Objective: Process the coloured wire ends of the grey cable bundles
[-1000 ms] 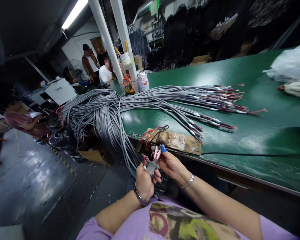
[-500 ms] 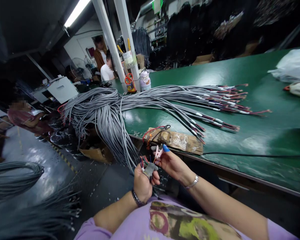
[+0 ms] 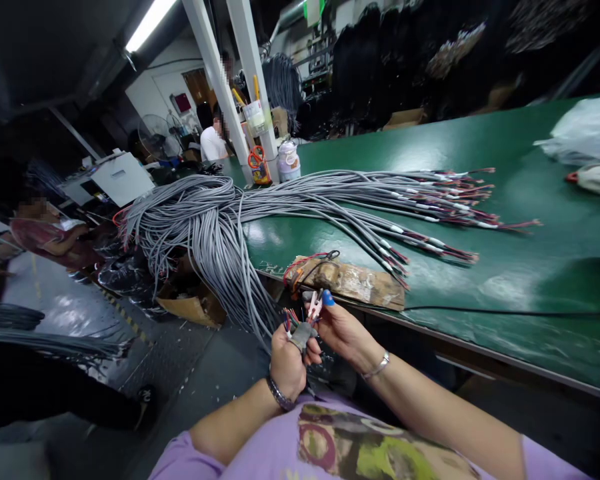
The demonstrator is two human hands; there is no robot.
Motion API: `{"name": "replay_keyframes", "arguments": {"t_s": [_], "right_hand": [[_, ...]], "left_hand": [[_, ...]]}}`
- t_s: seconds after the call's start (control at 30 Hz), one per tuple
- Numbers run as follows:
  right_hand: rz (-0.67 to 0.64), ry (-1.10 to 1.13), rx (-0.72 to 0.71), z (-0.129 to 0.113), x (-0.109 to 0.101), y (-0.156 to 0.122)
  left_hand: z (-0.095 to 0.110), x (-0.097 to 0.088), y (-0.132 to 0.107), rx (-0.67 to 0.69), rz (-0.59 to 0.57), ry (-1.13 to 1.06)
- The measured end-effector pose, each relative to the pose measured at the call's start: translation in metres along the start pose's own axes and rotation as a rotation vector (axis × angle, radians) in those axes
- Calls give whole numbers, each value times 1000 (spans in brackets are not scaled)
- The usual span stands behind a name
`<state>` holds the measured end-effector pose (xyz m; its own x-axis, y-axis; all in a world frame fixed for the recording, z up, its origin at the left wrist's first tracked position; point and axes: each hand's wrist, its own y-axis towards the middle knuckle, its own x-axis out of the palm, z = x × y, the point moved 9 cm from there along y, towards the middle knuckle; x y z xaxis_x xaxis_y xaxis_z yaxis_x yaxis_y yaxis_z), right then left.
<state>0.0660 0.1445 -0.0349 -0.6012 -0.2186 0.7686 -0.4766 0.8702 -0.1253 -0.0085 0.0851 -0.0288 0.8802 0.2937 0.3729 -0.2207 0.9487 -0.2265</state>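
My left hand (image 3: 289,363) is closed around the end of a grey cable, with thin coloured wires (image 3: 293,319) fanning out above the fingers. Grey wrapping covers its thumb. Just to the right, my right hand (image 3: 344,335) pinches a small pale pink clip-like tool (image 3: 315,305) close to those wires; a blue cover (image 3: 328,297) sits on one fingertip. Whether the tool's jaws touch a wire is too small to tell. Behind both hands, a large bundle of grey cables (image 3: 220,220) lies across the green table (image 3: 510,280) and hangs over its near edge.
A worn wooden block (image 3: 365,283) with a black cord lies at the table edge. Scissors (image 3: 256,157) and a lidded cup (image 3: 289,161) stand by the white posts. A plastic bag (image 3: 583,127) rests far right. Other people are at the left, one walking close by.
My right hand has brought the pink tool slightly left and down, nearer the wires. At lower left, a person's dark-clothed leg and shoe have come into view.
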Motion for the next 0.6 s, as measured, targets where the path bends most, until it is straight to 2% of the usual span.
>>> {"name": "replay_keyframes", "arguments": {"t_s": [0.1,0.27,0.4,0.6], "right_hand": [[73,89,5,1,-5,-1],[34,135,70,5,-3,-7],[-8,100,105,2,-2,-11],[-6,2,41,-7,-2,-13]], "left_hand": [[0,0,0,4,-5,9],[1,-4,-4,8,-6,8],[6,-11,-9,47,7,9],[19,-14,-8,154,23,63]]}}
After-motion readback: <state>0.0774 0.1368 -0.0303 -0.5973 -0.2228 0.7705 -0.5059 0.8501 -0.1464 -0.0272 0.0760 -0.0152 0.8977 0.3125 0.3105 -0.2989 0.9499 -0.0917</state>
